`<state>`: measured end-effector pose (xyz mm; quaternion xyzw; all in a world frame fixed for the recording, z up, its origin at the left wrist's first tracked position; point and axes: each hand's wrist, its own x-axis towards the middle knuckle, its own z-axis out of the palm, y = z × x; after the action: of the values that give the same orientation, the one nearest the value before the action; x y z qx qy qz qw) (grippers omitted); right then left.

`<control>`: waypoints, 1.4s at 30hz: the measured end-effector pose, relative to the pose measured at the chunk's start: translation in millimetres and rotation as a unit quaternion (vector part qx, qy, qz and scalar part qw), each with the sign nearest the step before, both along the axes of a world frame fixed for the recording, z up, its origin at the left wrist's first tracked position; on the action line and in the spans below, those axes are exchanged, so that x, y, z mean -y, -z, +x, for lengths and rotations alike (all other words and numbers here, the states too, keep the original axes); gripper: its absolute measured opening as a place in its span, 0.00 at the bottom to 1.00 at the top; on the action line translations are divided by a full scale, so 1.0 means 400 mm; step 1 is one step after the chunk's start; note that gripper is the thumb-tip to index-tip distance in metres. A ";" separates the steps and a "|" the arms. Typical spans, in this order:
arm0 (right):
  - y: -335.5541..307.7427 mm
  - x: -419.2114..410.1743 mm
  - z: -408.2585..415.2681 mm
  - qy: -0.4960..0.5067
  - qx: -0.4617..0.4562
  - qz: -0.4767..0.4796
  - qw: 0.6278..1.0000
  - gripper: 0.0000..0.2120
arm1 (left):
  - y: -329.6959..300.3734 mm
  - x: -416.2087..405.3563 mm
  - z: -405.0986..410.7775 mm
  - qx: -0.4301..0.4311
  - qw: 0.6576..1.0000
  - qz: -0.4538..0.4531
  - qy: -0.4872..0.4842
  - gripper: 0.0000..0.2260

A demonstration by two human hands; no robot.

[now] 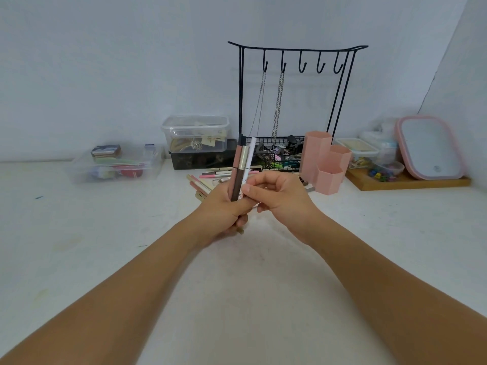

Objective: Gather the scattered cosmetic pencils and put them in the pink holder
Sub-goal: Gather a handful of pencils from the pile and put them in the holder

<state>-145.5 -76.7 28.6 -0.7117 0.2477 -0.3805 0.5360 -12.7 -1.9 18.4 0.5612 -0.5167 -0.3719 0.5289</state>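
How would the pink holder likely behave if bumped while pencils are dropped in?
The pink holder looks like thin, light plastic, so it may slide on the smooth white table. Its three joined hexagonal cups give a broad base, so tipping seems unlikely.

Soft, even, bright light with faint shadows; wide-angle bending at the edges, slight softness throughout, no glare.

Above the white desk [79,246], the left hand [224,209] grips a small upright bundle of cosmetic pencils [241,169], while the right hand [276,193] pinches the white one among them. More scattered pencils [208,180] lie on the desk just behind the hands. The pink holder [325,164] stands to the right, beside a black wire jewellery stand [290,101] hung with chains.
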 end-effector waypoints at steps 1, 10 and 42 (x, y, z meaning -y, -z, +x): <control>0.000 0.005 0.000 0.010 -0.001 -0.010 1.000 0.04 | 0.002 0.002 -0.002 -0.018 1.000 0.006 -0.009 0.07; 0.053 0.167 -0.107 0.212 -0.289 -0.243 0.902 0.15 | 0.002 0.029 0.039 -0.157 0.981 -0.009 -0.110 0.11; -0.017 0.045 -0.032 -0.093 0.061 0.114 0.987 0.05 | -0.005 0.016 0.011 -0.142 0.989 -0.006 -0.043 0.13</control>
<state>-158.3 -94.7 35.2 -0.6415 0.1886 -0.3410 0.6608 -8.5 -8.2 20.3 0.5212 -0.4140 -0.4219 0.6156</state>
